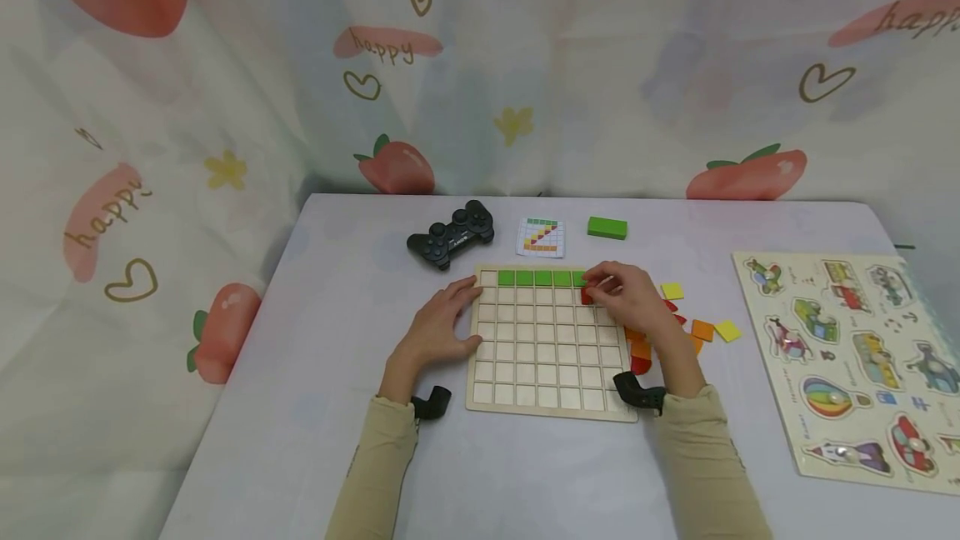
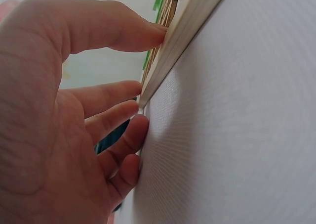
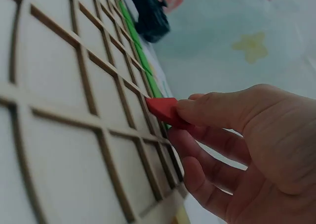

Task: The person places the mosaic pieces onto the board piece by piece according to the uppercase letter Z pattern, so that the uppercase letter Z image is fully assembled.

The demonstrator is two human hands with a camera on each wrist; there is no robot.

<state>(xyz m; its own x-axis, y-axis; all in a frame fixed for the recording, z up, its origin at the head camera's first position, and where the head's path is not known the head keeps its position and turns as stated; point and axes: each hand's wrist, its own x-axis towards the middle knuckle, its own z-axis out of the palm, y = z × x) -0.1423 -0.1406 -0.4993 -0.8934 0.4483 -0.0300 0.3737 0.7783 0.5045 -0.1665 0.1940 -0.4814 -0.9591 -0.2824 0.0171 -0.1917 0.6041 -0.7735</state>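
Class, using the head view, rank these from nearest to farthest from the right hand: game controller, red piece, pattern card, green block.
1. Red piece: pinched in the right hand.
2. Green block: beyond the hand, slightly left.
3. Pattern card: left of the block.
4. Game controller: farthest left, past the card.
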